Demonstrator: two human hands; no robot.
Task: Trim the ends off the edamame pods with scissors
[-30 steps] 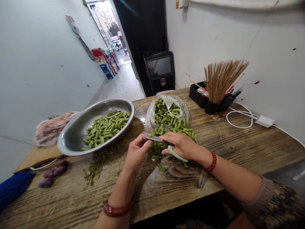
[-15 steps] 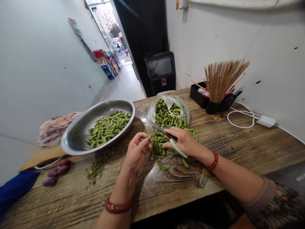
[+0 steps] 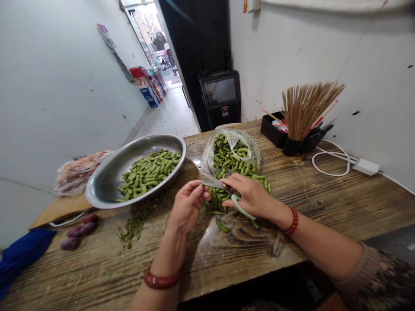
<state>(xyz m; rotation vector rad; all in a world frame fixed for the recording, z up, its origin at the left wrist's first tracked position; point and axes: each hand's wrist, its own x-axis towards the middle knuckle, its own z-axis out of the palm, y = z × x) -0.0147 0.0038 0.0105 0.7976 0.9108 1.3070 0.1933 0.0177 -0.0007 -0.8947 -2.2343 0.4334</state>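
My left hand (image 3: 189, 203) pinches a green edamame pod (image 3: 203, 186), mostly hidden by the fingers. In my right hand (image 3: 251, 196) is a pair of scissors (image 3: 240, 208) with pale green handles. Their blades are parted and reach to the pod at my left fingertips. Under and behind the scissors lies a heap of edamame pods (image 3: 218, 198), spilling from a clear plastic bag (image 3: 254, 149). One loose pod (image 3: 222, 225) rests nearer me. To the left stands a large steel basin (image 3: 106, 183) with many pods inside.
Small green trimmings (image 3: 131, 229) are scattered below the basin. Several purple-red onion-like bulbs (image 3: 79, 231), a blue cloth (image 3: 24, 257) and a bag of meat-like pieces (image 3: 79, 170) are at left. A black holder of skewers (image 3: 293, 146) and a white cable (image 3: 330, 172) sit at right.
The scissors have swung toward my left hand, and their blades have opened at the pod. My left hand stays nearly in place. The whole view has shifted slightly.
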